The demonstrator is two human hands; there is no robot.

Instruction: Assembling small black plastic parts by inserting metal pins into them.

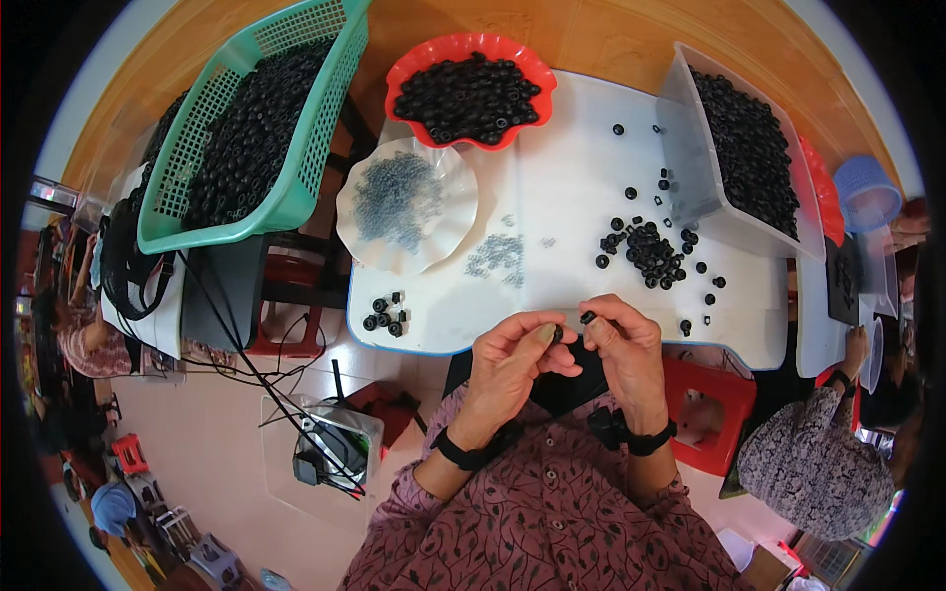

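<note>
Both of my hands are raised close together over the table's near edge. Between the thumb and fingers of my left hand (507, 362) is a small black part (558, 334). My right hand (631, 362) pinches another small black part (588, 317) at its fingertips. Ahead and to the right lies a loose heap of black ring-shaped parts (652, 254), with several scattered around it. Tiny translucent rings (496, 256) lie spread on the white table (572, 158). At the table's left corner sits a small group of black parts (384, 317).
A white scalloped plate (455, 222) holds translucent rings. Behind it a red bowl (541, 74) holds black parts. A green basket (197, 236) at left and a clear bin (724, 222) at right hold black rings. Cables (232, 335) hang at left. Another person (818, 463) sits at right.
</note>
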